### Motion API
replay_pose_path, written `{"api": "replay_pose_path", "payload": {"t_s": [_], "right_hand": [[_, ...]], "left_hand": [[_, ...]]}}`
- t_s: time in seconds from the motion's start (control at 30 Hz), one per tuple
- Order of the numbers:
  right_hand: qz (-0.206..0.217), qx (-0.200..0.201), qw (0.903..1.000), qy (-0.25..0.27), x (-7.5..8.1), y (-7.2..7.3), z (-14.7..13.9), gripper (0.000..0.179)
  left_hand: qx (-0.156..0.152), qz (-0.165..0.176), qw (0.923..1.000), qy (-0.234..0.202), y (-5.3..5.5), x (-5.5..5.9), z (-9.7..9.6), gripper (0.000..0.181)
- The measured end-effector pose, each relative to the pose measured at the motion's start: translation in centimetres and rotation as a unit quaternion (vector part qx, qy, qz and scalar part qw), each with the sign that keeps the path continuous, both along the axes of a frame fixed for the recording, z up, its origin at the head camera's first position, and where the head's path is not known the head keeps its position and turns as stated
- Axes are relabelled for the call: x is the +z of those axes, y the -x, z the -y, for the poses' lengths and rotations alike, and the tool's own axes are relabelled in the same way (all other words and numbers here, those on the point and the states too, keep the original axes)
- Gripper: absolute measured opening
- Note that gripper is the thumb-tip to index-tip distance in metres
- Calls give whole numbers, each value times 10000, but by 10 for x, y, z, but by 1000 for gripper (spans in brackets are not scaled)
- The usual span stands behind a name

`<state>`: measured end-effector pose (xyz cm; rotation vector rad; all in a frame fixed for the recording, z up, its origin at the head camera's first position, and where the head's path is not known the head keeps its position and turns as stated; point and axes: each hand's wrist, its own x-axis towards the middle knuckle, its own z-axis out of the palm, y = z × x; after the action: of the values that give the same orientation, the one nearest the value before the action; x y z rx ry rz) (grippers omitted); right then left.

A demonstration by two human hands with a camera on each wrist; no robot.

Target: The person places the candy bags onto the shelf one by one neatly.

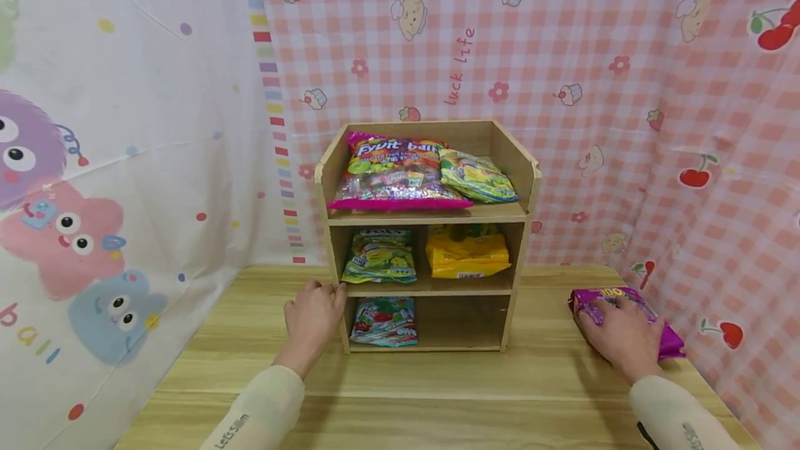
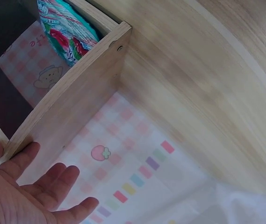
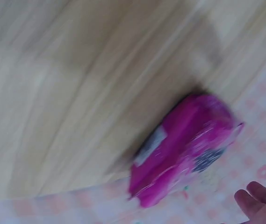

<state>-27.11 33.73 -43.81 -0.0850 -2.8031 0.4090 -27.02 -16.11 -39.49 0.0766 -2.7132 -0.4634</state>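
A three-tier wooden shelf (image 1: 431, 287) stands on the table. My left hand (image 1: 314, 311) is at its left side panel; in the left wrist view, thumb and index finger (image 2: 23, 158) pinch the panel's front edge while the other fingers spread loosely. At the far right lies a purple snack packet (image 1: 669, 339), its shiny wrapper (image 3: 184, 144) blurred in the right wrist view. Over it reaches my right hand (image 1: 621, 335), fingers apart. In the right wrist view those fingers (image 3: 249, 203) are extended beside the packet, with nothing between them.
On the top tier lie a large fruit candy bag (image 1: 400, 176) and a green-yellow packet (image 1: 478, 176). The middle tier holds a green packet (image 1: 380, 257) and a yellow packet (image 1: 469, 252). A teal packet (image 1: 384, 321) sits bottom left. Patterned cloths (image 1: 581, 40) border the wooden table (image 1: 437, 394).
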Motion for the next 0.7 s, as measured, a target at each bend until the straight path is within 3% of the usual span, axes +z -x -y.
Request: {"api": "replay_pose_path", "payload": {"t_s": [0.37,0.57,0.7], "right_hand": [[1028,-207,9944,-119,-24,-8,-37,101],[1492,-167,9877,-430,-40,-9,-38,81],[1234,-100,9910,-518,-48,-10,-32,65]], "left_hand": [[-44,-16,9999,113,1,0,-2,48],[-51,-35,9999,135,2,0,-4,49],[-45,-67,9998,155,1,0,-3,49]]}}
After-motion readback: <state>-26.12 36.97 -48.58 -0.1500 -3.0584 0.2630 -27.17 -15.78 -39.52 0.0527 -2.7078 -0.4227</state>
